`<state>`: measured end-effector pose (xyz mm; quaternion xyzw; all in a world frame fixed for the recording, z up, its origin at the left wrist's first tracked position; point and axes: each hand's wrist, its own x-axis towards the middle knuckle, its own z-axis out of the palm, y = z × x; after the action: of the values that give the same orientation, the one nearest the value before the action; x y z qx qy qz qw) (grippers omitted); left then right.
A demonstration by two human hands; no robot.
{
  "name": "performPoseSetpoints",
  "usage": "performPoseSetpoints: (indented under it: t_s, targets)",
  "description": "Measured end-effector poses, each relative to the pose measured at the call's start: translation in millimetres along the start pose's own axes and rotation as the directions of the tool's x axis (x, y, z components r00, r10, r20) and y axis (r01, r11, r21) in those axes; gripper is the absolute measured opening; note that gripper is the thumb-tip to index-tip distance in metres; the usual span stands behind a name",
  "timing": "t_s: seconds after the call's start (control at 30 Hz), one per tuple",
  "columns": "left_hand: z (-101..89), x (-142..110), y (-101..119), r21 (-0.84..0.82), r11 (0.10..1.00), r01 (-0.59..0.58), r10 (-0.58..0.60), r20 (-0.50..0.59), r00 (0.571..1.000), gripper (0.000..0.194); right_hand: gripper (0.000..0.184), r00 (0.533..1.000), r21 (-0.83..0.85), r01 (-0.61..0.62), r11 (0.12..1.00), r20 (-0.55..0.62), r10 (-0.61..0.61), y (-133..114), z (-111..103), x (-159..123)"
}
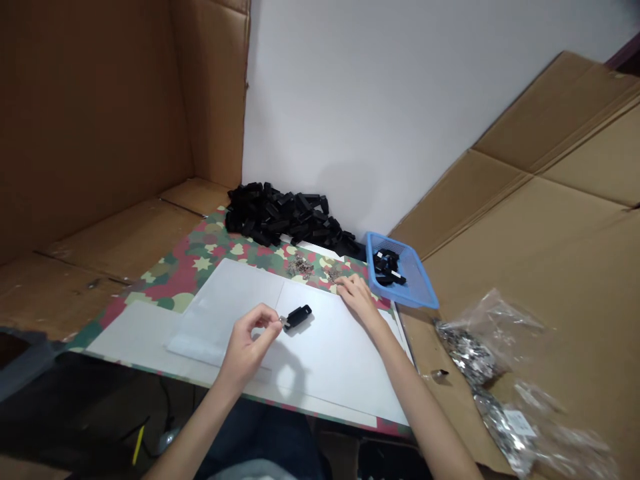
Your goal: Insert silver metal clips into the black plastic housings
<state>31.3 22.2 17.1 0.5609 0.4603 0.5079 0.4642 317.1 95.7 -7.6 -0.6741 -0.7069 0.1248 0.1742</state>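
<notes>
My left hand is closed, thumb and fingertips pinching a small shiny metal piece. Beside the fingertips a slim black plastic part with a hole at its far end sits over the white sheet; whether it is joined to the metal piece I cannot make out. My right hand lies farther forward, its fingers loosely stretched out. Their tips reach the edge of a small heap of metal bits. A second heap of small metal pieces is to its left.
A large pile of black plastic parts lies along the wall. To the right, a blue basket holds several black parts. Clear bags of metal pieces rest on the cardboard. White sheets cover part of the camouflage-patterned table.
</notes>
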Motion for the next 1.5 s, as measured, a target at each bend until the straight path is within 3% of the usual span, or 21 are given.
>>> performPoseSetpoints:
  t_s: [0.13, 0.23, 0.3, 0.37, 0.47, 0.67, 0.73, 0.83, 0.9, 1.0, 1.1, 1.2, 1.3, 1.4, 1.5]
  targets:
    - [0.1, 0, -4, 0.029, 1.000, 0.006, -0.007, 0.035, 0.999, 0.021, 0.022, 0.997, 0.042, 0.066, 0.997, 0.031, -0.068, -7, -6, -3]
    - [2.5, 0, -5, 0.061, 0.998, 0.011, -0.021, 0.159, 0.987, 0.018, 0.026, 0.984, 0.141, 0.153, 0.978, 0.075, -0.165, -32, -10, -16]
    - [4.1, -1, -3, 0.080, 0.997, 0.022, -0.043, 0.272, 0.961, 0.015, 0.021, 0.942, 0.232, 0.244, 0.942, 0.174, -0.287, -54, -11, -30]
    - [5.0, -2, -1, 0.096, 0.995, 0.038, -0.070, 0.361, 0.930, 0.012, 0.014, 0.872, 0.316, 0.321, 0.893, 0.269, -0.409, -75, -11, -44]
    - [5.4, -3, 2, 0.114, 0.992, 0.053, -0.098, 0.430, 0.897, 0.010, 0.013, 0.783, 0.396, 0.412, 0.821, 0.308, -0.541, -92, -12, -57]
    - [8.0, -2, 0, 0.136, 0.990, 0.025, -0.091, 0.501, 0.860, 0.014, 0.014, 0.733, 0.415, 0.463, 0.784, 0.317, -0.601, -92, -17, -62]
    - [10.1, 1, -2, 0.160, 0.987, 0.006, -0.082, 0.469, 0.879, 0.014, 0.015, 0.778, 0.394, 0.428, 0.813, 0.296, -0.553, -87, -20, -64]
    - [16.7, 12, -6, 0.229, 0.973, 0.021, -0.094, 0.311, 0.946, 0.029, 0.014, 0.903, 0.352, 0.303, 0.886, 0.191, -0.385, -75, -28, -68]
    - [23.8, 20, -9, 0.248, 0.966, 0.075, -0.132, 0.221, 0.966, 0.036, 0.015, 0.947, 0.342, 0.241, 0.908, 0.121, -0.297, -65, -33, -72]
    - [32.4, 30, -10, 0.175, 0.967, 0.185, -0.219, 0.199, 0.955, 0.028, 0.017, 0.975, 0.354, 0.191, 0.915, 0.037, -0.218, -52, -40, -79]
    - [29.5, 33, -5, 0.001, 0.950, 0.313, -0.300, 0.290, 0.909, 0.025, 0.019, 0.993, 0.430, 0.114, 0.896, -0.075, -0.090, -43, -43, -88]
    - [17.8, 30, 4, -0.206, 0.869, 0.449, -0.336, 0.422, 0.842, 0.035, 0.021, 0.991, 0.509, 0.054, 0.859, -0.133, 0.016, -38, -42, -97]
    - [9.4, 25, 12, -0.343, 0.770, 0.539, -0.331, 0.507, 0.796, 0.045, 0.023, 0.992, 0.546, 0.021, 0.837, -0.119, 0.052, -39, -37, -101]
    - [9.0, 21, 14, -0.408, 0.718, 0.564, -0.317, 0.530, 0.787, 0.045, 0.022, 0.994, 0.561, 0.007, 0.827, -0.092, 0.054, -43, -31, -102]
    - [9.4, 18, 15, -0.435, 0.739, 0.514, -0.293, 0.480, 0.827, 0.040, 0.022, 0.995, 0.570, 0.004, 0.822, -0.085, 0.054, -47, -28, -102]
